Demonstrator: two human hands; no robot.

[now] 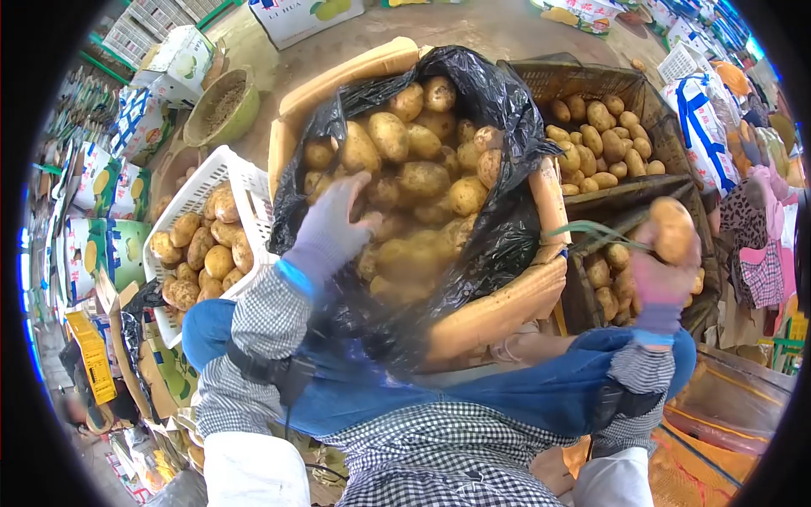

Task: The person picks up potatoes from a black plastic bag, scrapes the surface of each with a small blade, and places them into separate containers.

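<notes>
My left hand [331, 228], in a pale purple glove, is over the left side of a box lined with a black plastic bag [515, 110]. Its thumb and fingers are apart, with nothing between them. Potatoes [424, 178] fill the bag below it, some smeared by motion. On the right, my gloved right hand [663, 283] grips a single potato [673, 230] above a dark crate [705, 228]. More potatoes [600, 279] lie in that crate, partly hidden behind the hand. A green strip [596, 228] stretches between the box edge and this hand.
A white plastic basket [258, 198] of potatoes stands at left. Behind the right crate is another dark crate [541, 80] holding smaller potatoes. A green bowl [224, 110] sits at the upper left. Printed cartons [304, 19] stand around, and another person [764, 220] is at far right.
</notes>
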